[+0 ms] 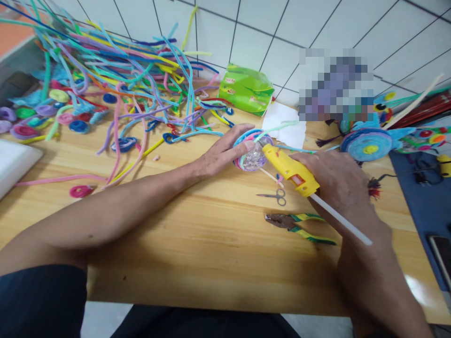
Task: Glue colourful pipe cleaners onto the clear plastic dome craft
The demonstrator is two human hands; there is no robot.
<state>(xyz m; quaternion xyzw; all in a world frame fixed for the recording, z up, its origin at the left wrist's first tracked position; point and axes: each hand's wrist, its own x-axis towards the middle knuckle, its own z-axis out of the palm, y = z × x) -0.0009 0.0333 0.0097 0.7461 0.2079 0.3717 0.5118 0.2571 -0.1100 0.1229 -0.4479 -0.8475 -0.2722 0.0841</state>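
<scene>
Coiled disc (252,160), one: mid-surface, on the far side, in the left hand (227,152). Left fingers closed on its left rim, thumb across its face, seemingly to steady it and keep its right side free.

Glue gun (291,168), yellow, one: fingers of the right hand (338,176) wrapped round its handle, nozzle at the disc, presumably so aimed for accuracy; trigger pressure cannot be told. Glue stick (341,218), one, protruding from its rear.

Scissors (278,196), one pair; pliers (291,222), one pair: both near of the gun, probably for easy reach.

Green packet (244,89), one; white paper (287,124), one sheet: far side.

Fuzzy stems (141,68): far left, heaped, too tangled to count.
</scene>
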